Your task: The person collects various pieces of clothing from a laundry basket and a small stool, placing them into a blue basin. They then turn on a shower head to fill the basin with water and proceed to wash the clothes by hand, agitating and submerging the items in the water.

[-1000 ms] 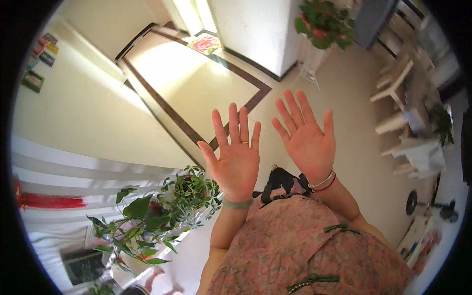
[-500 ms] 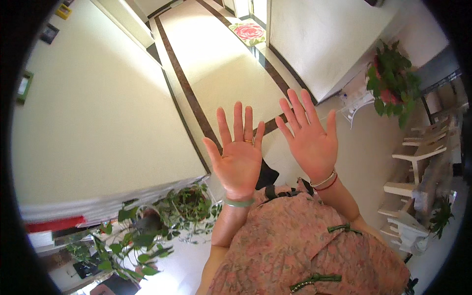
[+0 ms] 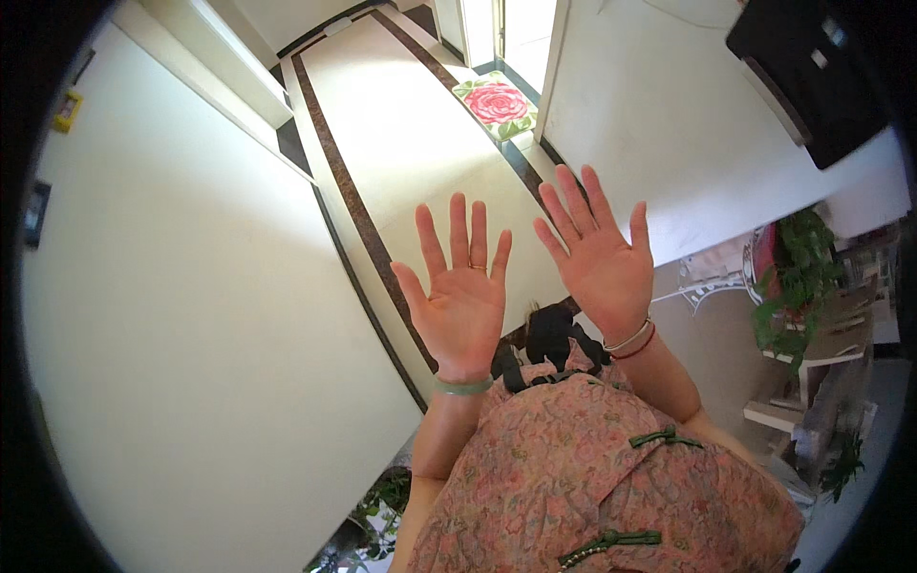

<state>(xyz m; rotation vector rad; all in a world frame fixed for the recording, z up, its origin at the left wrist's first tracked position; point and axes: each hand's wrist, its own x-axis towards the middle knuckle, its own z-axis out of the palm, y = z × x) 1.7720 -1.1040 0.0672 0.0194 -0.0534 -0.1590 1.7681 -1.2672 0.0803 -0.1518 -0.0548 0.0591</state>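
Both held up at frame center, left hand [image 3: 461,298] and right hand [image 3: 600,263], fingers spread wide, holding nothing. Same pose as before; only the view turned, rose mat [image 3: 496,103] now upper middle.

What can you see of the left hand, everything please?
The left hand is raised, palm toward the camera, all five fingers spread and pointing up. It is bare, empty, touching nothing. A thin ring sits on one finger, and a pale green smooth bangle circles the wrist. It is held apart from the right hand, above the pink floral dress, with the cream tiled floor behind it.
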